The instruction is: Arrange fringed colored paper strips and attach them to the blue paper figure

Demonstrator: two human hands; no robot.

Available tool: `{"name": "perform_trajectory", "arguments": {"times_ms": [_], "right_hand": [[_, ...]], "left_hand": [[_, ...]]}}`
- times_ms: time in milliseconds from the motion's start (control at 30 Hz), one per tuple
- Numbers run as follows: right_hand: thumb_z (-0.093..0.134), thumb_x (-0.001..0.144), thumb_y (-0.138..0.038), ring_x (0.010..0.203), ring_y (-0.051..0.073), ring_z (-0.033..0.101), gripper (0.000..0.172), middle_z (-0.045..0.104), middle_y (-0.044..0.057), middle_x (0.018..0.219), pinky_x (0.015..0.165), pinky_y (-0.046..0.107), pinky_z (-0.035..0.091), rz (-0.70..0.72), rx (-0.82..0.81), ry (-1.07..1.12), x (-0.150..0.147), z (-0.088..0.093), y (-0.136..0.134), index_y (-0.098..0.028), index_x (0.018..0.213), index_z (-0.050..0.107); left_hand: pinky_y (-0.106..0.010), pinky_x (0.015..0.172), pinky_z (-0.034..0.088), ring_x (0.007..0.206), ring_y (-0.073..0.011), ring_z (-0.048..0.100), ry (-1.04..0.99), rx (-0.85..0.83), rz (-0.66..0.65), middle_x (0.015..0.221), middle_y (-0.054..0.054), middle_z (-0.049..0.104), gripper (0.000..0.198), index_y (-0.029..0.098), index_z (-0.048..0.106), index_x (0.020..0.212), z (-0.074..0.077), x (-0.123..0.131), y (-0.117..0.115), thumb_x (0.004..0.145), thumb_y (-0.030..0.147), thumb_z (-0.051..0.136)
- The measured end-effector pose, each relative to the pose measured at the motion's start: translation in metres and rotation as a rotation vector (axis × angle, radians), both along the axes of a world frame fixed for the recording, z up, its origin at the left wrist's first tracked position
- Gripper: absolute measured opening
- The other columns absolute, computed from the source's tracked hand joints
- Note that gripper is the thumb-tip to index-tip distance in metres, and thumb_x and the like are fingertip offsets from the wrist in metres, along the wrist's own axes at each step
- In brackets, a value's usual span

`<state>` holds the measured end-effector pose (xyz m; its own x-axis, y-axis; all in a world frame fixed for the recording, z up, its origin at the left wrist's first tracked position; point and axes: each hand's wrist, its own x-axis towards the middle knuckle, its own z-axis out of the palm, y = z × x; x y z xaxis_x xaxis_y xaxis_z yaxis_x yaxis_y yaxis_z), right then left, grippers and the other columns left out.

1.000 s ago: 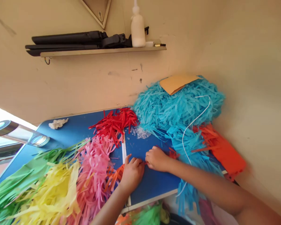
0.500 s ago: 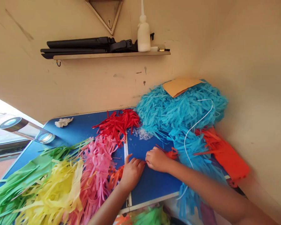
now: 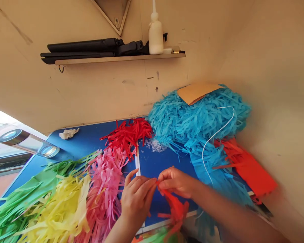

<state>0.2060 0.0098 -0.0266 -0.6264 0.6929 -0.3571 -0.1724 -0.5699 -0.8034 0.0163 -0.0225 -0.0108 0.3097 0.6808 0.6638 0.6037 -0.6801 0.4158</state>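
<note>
Over the front of the blue table, my left hand [image 3: 138,195] and my right hand [image 3: 176,182] meet at the fingertips, pinching a piece of red-orange fringed tissue paper [image 3: 176,207] between them. Its cut strips hang down below my right hand toward the table's front edge. My left index finger sticks up while the thumb and other fingers press together. To the left lie pink fringed tissue paper [image 3: 107,175], yellow fringe [image 3: 60,206] and green fringe [image 3: 30,185]. A bunch of red fringe [image 3: 130,133] sits behind my hands.
A large heap of blue fringe [image 3: 190,118] with a brown paper piece [image 3: 199,92] and white cord [image 3: 218,130] stands at the back right. Red-orange paper [image 3: 253,172] lies beside it. A glass bottle [image 3: 31,143] leans left. A shelf [image 3: 121,60] holds a white squeeze bottle [image 3: 155,37].
Both hands have lifted from the tabletop and come closer to me. The red-orange fringe, earlier partly hidden behind the hands, now hangs from my right hand.
</note>
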Motion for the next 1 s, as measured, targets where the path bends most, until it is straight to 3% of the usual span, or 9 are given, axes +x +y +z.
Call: {"name": "perform_trajectory", "arguments": {"times_ms": [133, 300, 400, 533, 667, 767, 867, 900, 1000], "right_hand": [[0.084, 0.065, -0.041, 0.043, 0.004, 0.043, 0.035, 0.062, -0.003, 0.058, 0.043, 0.016, 0.028, -0.177, 0.092, -0.008, -0.009, -0.004, -0.018, -0.013, 0.072, 0.065], [0.085, 0.066, -0.042, 0.043, 0.006, 0.05, 0.037, 0.059, -0.005, 0.059, 0.042, 0.017, 0.032, -0.37, 0.121, 0.069, -0.023, -0.008, -0.03, -0.016, 0.082, 0.063], [0.085, 0.066, -0.04, 0.043, 0.007, 0.051, 0.036, 0.06, -0.005, 0.059, 0.043, 0.018, 0.035, -0.409, 0.125, 0.081, -0.026, -0.008, -0.029, -0.016, 0.084, 0.065], [0.083, 0.068, -0.039, 0.045, 0.009, 0.051, 0.03, 0.057, -0.005, 0.054, 0.046, 0.02, 0.04, -0.428, 0.139, 0.082, -0.028, -0.005, -0.027, -0.017, 0.077, 0.065], [0.082, 0.071, -0.037, 0.051, 0.009, 0.052, 0.024, 0.06, -0.002, 0.067, 0.048, 0.021, 0.041, -0.441, 0.258, 0.041, -0.031, -0.002, -0.028, -0.018, 0.073, 0.066], [0.076, 0.078, -0.039, 0.055, 0.009, 0.053, 0.022, 0.062, -0.001, 0.072, 0.051, 0.022, 0.042, -0.375, 0.428, -0.075, -0.034, -0.005, -0.01, -0.018, 0.08, 0.068], [0.059, 0.092, -0.034, 0.063, 0.013, 0.06, 0.024, 0.067, 0.002, 0.078, 0.056, 0.023, 0.047, -0.229, 0.668, -0.535, -0.043, -0.02, 0.035, -0.017, 0.107, 0.066], [0.056, 0.094, -0.029, 0.071, 0.014, 0.064, 0.023, 0.069, 0.003, 0.084, 0.062, 0.024, 0.05, -0.173, 0.763, -0.757, -0.048, -0.027, 0.052, -0.017, 0.111, 0.065], [0.061, 0.09, -0.016, 0.099, 0.019, 0.064, 0.019, 0.068, 0.009, 0.107, 0.088, 0.03, 0.048, -0.107, 0.881, -1.031, -0.07, -0.047, 0.097, -0.016, 0.107, 0.067]], "left_hand": [[-0.037, 0.096, 0.05, 0.072, -0.0135, 0.07, -0.136, -0.154, 0.042, 0.081, 0.001, 0.074, 0.01, 0.024, 0.067, 0.089, -0.007, 0.005, -0.011, 0.089, 0.017, 0.06], [-0.027, 0.071, 0.059, 0.07, -0.0162, 0.071, -0.295, -0.279, 0.153, 0.075, -0.001, 0.074, 0.01, 0.023, 0.071, 0.081, -0.009, 0.013, -0.017, 0.086, 0.024, 0.063], [-0.023, 0.061, 0.058, 0.068, -0.0155, 0.071, -0.355, -0.318, 0.131, 0.075, -0.002, 0.074, 0.011, 0.023, 0.073, 0.08, -0.007, 0.017, -0.017, 0.085, 0.022, 0.062], [-0.026, 0.071, 0.059, 0.077, -0.0173, 0.073, -0.378, -0.32, 0.098, 0.082, -0.004, 0.077, 0.015, 0.023, 0.075, 0.088, -0.01, 0.018, -0.019, 0.088, 0.021, 0.06], [-0.032, 0.082, 0.059, 0.079, -0.0185, 0.073, -0.397, -0.294, 0.106, 0.079, -0.002, 0.076, 0.011, 0.024, 0.074, 0.087, -0.019, 0.011, -0.022, 0.086, 0.022, 0.064], [-0.031, 0.08, 0.058, 0.083, -0.0196, 0.072, -0.511, -0.369, 0.196, 0.083, -0.003, 0.076, 0.008, 0.024, 0.074, 0.084, -0.025, -0.002, -0.025, 0.084, 0.025, 0.066], [-0.028, 0.072, 0.058, 0.081, -0.0179, 0.069, -0.946, -0.63, 0.279, 0.086, -0.003, 0.074, 0.013, 0.023, 0.068, 0.085, -0.022, -0.016, -0.025, 0.083, 0.036, 0.067], [-0.027, 0.069, 0.057, 0.073, -0.0153, 0.067, -1.121, -0.734, 0.259, 0.081, -0.001, 0.071, 0.016, 0.023, 0.065, 0.084, -0.019, -0.019, -0.024, 0.083, 0.039, 0.068], [-0.018, 0.049, 0.047, 0.046, -0.0054, 0.047, -1.424, -0.933, 0.157, 0.06, 0.008, 0.053, 0.028, 0.022, 0.056, 0.079, -0.014, -0.02, -0.02, 0.076, 0.043, 0.075]]}}
